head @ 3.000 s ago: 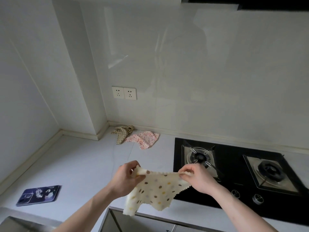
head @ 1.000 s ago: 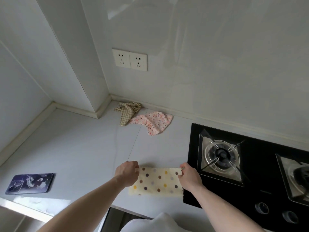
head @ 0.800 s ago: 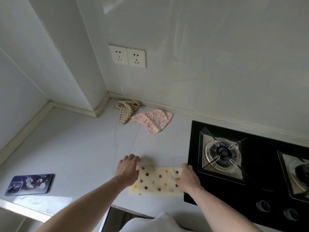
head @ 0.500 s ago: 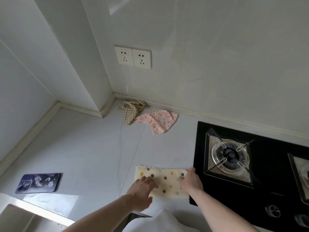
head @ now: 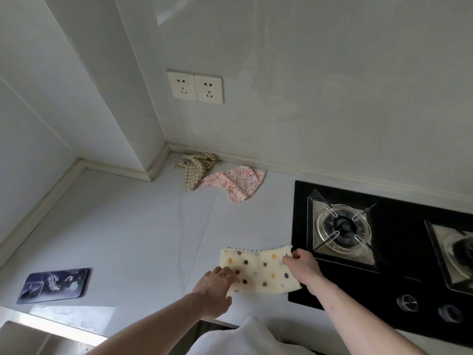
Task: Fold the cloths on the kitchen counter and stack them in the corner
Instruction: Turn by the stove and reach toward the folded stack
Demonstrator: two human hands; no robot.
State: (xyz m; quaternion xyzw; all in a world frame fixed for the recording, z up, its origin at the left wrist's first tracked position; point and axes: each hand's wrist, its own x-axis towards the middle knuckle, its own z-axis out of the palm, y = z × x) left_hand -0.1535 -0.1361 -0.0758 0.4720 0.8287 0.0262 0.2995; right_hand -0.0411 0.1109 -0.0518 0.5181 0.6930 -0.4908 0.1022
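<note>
**Dotted cloth flat beside the stove**

Left of the stove (head: 384, 242), the left hand (head: 215, 285) lays relaxed fingers on the dotted cloth (head: 258, 270), flat on the surface (head: 128, 239); the right hand (head: 302, 265) pinches its stove-side edge; checked cloth (head: 195, 167) and pink cloth (head: 235, 181) lie crumpled beyond.

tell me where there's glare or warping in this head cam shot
Head view: a bright sunlit patch on the counter beside the phone; a pale reflection on the glossy wall; wide-angle bowing of wall edges; the polka-dot cloth looks slightly soft.
</note>
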